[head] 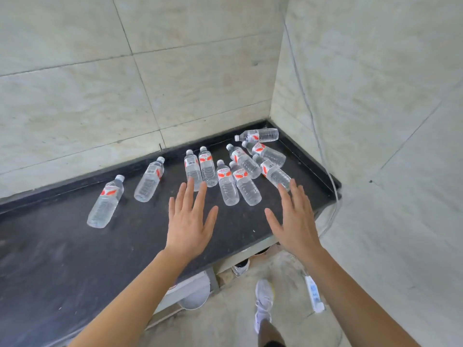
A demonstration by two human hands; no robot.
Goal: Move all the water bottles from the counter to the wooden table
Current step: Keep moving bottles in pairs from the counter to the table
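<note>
Several clear water bottles with red-and-white labels lie on their sides on the black counter [62, 246]. Two lie apart at the left, one [105, 202] nearer me and one [149, 180] behind it. The others crowd the far right corner, among them a pair [208, 167] and a bottle [259, 135] against the back wall. My left hand [189, 220] hovers flat over the counter, fingers straight, its tips just short of the pair. My right hand [294, 221] is spread the same way, fingertips overlapping the end of the nearest right bottle [275, 172]. Neither hand holds anything.
Tiled walls close the counter at the back and right, with a thin cable [313, 116] hanging down the right wall. A raised black rim edges the counter. Below are a white power strip [313, 294] on the floor, my shoe [263, 300] and white items under the counter.
</note>
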